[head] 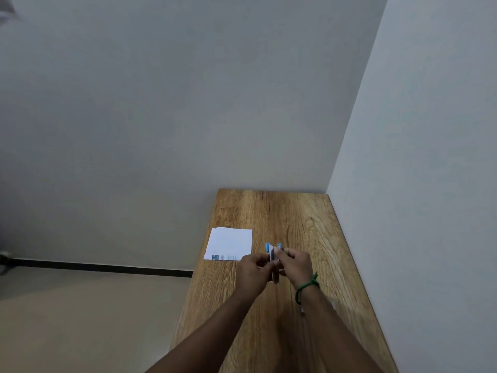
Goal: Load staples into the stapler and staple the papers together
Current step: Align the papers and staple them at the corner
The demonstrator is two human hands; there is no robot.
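Observation:
A small blue and grey stapler (273, 253) is held up above the wooden table (309, 219), between both hands. My left hand (252, 274) grips it from the left and my right hand (294, 266) pinches it from the right; its blue ends stick out above the fingers. Whether it is hinged open is hard to tell. A stack of white papers (229, 244) with a blue printed strip on its near edge lies flat near the table's left edge, left of the hands. A short strip of staples (302, 309) seems to lie under my right wrist.
The narrow table stands in a corner, with a white wall (416, 184) along its right side and another behind it. Its left edge drops to a beige floor (94, 319). A green cord bracelet (308, 288) circles my right wrist.

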